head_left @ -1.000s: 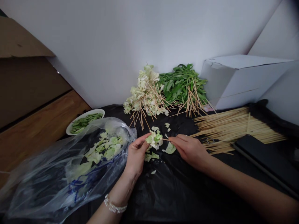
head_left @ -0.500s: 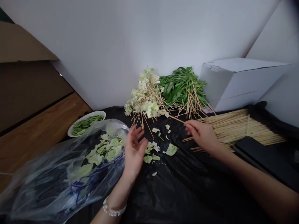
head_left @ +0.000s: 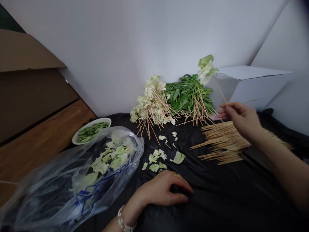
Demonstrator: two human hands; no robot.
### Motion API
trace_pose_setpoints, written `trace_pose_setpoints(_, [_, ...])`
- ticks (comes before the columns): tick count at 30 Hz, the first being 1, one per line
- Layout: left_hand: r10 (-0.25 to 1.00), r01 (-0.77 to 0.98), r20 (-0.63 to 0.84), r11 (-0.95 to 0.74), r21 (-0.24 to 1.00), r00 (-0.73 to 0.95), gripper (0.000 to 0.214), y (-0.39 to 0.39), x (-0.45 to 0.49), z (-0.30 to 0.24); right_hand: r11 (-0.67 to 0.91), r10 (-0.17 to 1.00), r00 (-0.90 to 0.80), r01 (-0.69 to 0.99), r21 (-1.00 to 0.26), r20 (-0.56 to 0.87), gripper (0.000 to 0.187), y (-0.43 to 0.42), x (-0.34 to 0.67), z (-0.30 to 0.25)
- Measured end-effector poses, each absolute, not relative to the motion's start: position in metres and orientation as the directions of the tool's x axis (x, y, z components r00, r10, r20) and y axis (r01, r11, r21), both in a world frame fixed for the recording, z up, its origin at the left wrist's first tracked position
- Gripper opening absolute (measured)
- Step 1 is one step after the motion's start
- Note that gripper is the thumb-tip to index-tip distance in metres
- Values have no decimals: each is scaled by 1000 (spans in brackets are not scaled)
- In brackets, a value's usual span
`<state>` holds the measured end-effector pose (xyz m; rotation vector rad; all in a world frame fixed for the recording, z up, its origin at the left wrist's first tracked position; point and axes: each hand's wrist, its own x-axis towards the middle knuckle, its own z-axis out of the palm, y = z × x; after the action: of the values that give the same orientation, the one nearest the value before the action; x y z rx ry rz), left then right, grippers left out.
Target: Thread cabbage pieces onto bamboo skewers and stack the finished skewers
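The right hand [head_left: 241,120] pinches the bare lower end of a skewer [head_left: 218,88] between thumb and fingertips, tilting it up so the cabbage [head_left: 206,66] on its tip rides clear above the heap of loaded sticks [head_left: 154,104] by the wall. The left hand [head_left: 164,191] holds nothing and lies loosely curled, palm down on the black sheet [head_left: 217,199], near the leaf scraps [head_left: 156,159].

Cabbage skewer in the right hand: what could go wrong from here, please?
1. The right hand pinches the cabbage skewer only at its bare end, raised and tilted; the leaves might slip down, or the thin stick might bend.
2. The bare skewers lie just under that hand; it might scatter them or get pricked when it comes down.
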<state>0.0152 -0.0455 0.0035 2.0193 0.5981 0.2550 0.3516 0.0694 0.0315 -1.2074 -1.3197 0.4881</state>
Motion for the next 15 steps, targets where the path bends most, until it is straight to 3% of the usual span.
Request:
trace_pose_setpoints(9, [569, 403, -146, -357, 843, 809, 33, -48, 17, 2, 231, 911, 288, 238, -943, 296, 22, 100, 340, 33])
trace_pose_setpoints(12, [574, 409, -165, -326, 852, 802, 35, -47, 17, 1, 276, 909, 252, 230, -933, 331, 26, 126, 305, 37])
trace_pose_setpoints(15, [573, 410, -175, -311, 858, 801, 35, -46, 17, 2, 338, 870, 217, 390, -856, 443, 36, 158, 262, 52])
